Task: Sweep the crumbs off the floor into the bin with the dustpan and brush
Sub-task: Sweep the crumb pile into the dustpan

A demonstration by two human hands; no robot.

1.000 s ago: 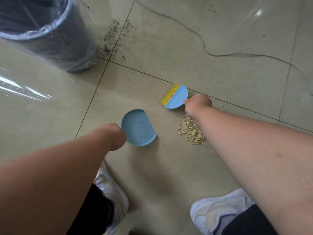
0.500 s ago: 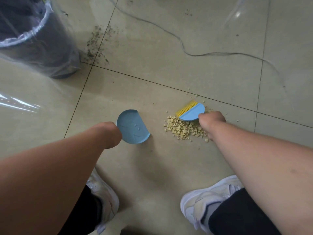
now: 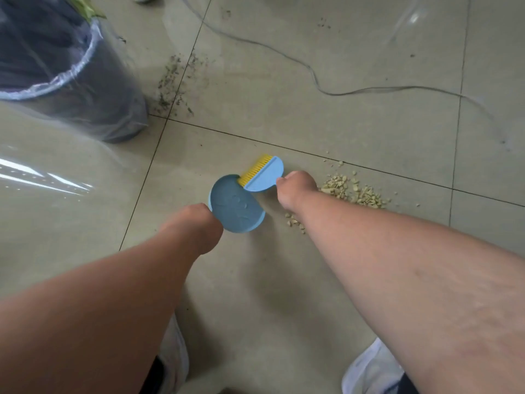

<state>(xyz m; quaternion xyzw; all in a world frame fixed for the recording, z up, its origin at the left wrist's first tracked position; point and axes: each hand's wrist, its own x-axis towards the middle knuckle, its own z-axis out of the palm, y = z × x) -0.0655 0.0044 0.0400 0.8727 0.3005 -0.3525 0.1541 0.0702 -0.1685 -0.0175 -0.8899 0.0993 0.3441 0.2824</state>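
Note:
My left hand (image 3: 196, 223) grips the near edge of a small round blue dustpan (image 3: 235, 207) lying on the tiled floor. In my right hand (image 3: 297, 187) is a blue brush (image 3: 265, 174) with yellow bristles, and the bristles touch the dustpan's far rim. A pile of pale yellow crumbs (image 3: 352, 191) lies on the floor to the right of my right hand, partly hidden by my forearm. A few crumbs (image 3: 295, 221) sit below the wrist. The dustpan looks empty. The dark bin (image 3: 71, 75) with a clear plastic liner stands at the upper left.
Dark dirt specks (image 3: 173, 81) are scattered beside the bin along a tile joint. A thin cable (image 3: 312, 75) snakes across the floor at the top. My two white shoes (image 3: 372, 368) are at the bottom edge. A clear plastic sheet (image 3: 42, 177) lies at left.
My right hand has carried the brush left, from the far side of the crumb pile over to the dustpan's rim. The pile stays on the floor to the right. The view shifted toward the bin.

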